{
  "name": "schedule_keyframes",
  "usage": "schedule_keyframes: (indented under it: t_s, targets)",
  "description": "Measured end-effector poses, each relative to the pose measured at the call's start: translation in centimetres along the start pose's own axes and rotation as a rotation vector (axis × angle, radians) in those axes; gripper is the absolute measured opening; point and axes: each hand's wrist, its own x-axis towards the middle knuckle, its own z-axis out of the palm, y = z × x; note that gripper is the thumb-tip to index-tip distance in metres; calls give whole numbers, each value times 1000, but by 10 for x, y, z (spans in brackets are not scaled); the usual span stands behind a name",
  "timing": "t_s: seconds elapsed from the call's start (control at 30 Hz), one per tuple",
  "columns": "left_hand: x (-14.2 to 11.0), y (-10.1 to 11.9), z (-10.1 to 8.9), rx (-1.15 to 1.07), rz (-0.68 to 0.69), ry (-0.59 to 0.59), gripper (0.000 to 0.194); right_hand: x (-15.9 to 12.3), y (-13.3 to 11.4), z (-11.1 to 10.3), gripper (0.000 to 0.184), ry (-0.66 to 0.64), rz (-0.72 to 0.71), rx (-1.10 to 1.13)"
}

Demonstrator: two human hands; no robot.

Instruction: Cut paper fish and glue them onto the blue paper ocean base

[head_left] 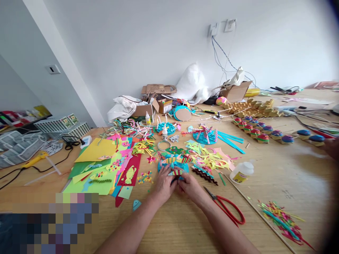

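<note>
Both of my hands meet over a blue round craft base point(162, 165) on the table. My left hand point(164, 183) has its fingers curled at the left end of a small red-and-yellow striped paper fish point(176, 173). From the other side, my right hand point(190, 185) closes its fingers at the fish's lower right edge. The fingertips partly hide each other and the base's near edge. Farther back on the base are a yellow striped paper fish point(169, 160) and a red striped one point(184, 159). Brown and blue twisted pipe cleaners point(203, 175) lie just right of my hands.
Red-handled scissors point(230, 210), a thin wooden stick point(259, 211) and a white glue bottle point(242, 173) lie or stand to the right. Coloured paper sheets point(95, 151) cover the left. Painted egg-carton strips point(255, 133) sit at right. A dark blurred hand point(332, 150) shows at the right edge.
</note>
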Motion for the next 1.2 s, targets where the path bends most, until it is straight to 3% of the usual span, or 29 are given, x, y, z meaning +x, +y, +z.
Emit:
schedule_keyframes:
  t_s: [0.27,0.67,0.87,1.2]
  targets:
    - [-1,-4,4,-27,11,19,28,0,0,1,44,14,29,80]
    - [-1,-1,0,-82,9,27,22,-4,-22,-6,42,-27,155,143]
    - [-1,-2,1,-80,6,24,21,-4,-21,-4,32,-18,142,148]
    - [-3,-5,5,-72,10,36,17,-5,-16,-6,32,-2,65,90]
